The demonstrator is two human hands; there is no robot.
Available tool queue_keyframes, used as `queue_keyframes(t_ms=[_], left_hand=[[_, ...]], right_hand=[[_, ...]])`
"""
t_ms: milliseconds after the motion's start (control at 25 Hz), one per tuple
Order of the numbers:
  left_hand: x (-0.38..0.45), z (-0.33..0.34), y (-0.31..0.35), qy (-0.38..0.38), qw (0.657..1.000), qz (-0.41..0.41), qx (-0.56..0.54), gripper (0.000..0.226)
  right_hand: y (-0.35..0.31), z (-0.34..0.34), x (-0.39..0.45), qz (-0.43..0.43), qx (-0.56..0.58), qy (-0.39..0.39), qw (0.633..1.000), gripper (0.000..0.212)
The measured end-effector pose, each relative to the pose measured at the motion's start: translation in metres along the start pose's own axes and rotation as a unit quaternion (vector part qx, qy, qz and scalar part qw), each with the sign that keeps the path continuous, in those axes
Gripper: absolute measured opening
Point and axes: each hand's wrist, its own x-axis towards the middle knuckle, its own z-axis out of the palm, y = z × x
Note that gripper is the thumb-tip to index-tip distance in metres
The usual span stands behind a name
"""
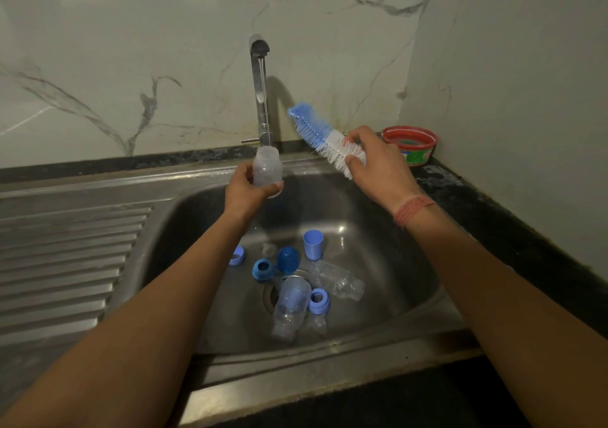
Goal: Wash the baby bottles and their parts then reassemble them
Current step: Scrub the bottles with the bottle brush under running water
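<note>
In the sink basin [378, 230], near to the person, lie two clear baby bottles [291, 309], blue collars & caps; all light, wet plastic, prob. slippery. Farther, the left hand [245, 192] wraps round a bottle [267, 171] held under the tap [260, 92], gripping the lower body. The right hand [378, 167] clasps the bottle brush [324, 139] at its bristles; these are soft, better take the handle.

This is a home kitchen. A steel sink [329, 204] with a ribbed draining board [65, 263] sits in a dark stone desk [493, 204]. Behind the sink stand a tap [261, 98] and a marble wall [131, 65].
</note>
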Motion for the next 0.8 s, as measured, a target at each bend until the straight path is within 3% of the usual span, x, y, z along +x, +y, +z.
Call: queue_keyframes(t_ms=[800], left_hand=[[0.0005, 0.0038, 0.0003, 0.012, 0.998, -0.011, 0.054, 0.064]], right_hand=[[0.0009, -0.0003, 0.0003, -0.004, 0.002, 0.003, 1.000, 0.030]])
